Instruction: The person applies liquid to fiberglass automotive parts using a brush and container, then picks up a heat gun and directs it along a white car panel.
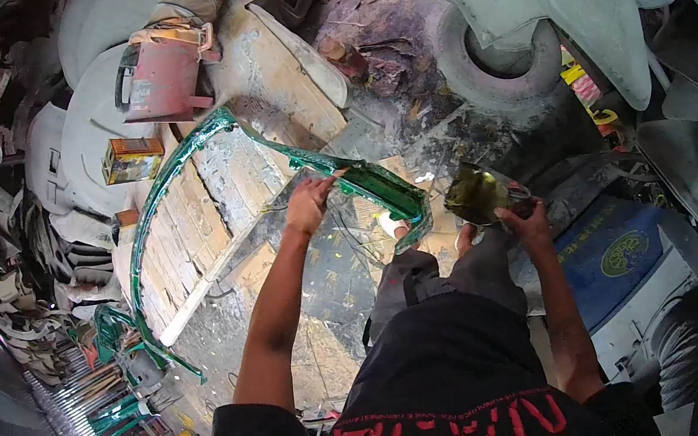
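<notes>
Two hands are occupied: your left hand [308,206] reaches across to a long, curved green piece [209,129], its fingers closed on the near rim as far as the view shows, while your right hand [527,223] grips a yellowish container [481,193] by its edge. The green piece arcs over the planked worktop [186,236] — its thin tail running out past the left edge, its wider, hollow end hanging off the right side, just in front of your legs. Your container is tilted, off to the right of that end and apart from it; what it holds, if anything, you can't tell from here.

The step in hand looks like steadying the green piece with one hand and managing the container with the other. Any next move calls for a firm left grip, since the overhanging end seems likely to swing or tip if let go. Bring the right wrist round gently — a sharper tilt could spill any contents. Mind the pink canister [164,78] just beyond the top of the curve, too.
</notes>
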The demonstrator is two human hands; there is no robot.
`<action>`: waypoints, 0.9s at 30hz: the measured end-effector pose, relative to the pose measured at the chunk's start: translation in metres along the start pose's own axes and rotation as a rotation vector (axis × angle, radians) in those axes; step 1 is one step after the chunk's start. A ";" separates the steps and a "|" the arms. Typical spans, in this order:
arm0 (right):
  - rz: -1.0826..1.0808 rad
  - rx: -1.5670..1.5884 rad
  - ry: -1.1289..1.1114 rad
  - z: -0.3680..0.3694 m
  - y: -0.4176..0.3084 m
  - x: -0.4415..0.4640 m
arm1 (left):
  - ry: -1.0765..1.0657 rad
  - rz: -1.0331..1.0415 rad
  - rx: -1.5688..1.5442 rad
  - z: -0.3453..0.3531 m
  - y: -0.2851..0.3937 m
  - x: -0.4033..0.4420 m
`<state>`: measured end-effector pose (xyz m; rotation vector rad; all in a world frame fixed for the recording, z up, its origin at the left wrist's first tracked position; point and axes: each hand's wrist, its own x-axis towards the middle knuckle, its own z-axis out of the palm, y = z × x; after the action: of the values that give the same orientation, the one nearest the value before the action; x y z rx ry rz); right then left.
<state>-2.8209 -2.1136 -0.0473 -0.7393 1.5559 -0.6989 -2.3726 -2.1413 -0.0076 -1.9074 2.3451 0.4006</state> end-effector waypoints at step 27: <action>-0.302 -0.031 -0.266 0.075 -0.066 -0.026 | 0.236 -0.251 -0.905 -0.007 0.162 0.013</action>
<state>-2.7402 -2.1352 0.0132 -1.0598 1.2277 -0.7627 -2.5320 -2.1253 0.0196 -2.6820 2.1770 1.4734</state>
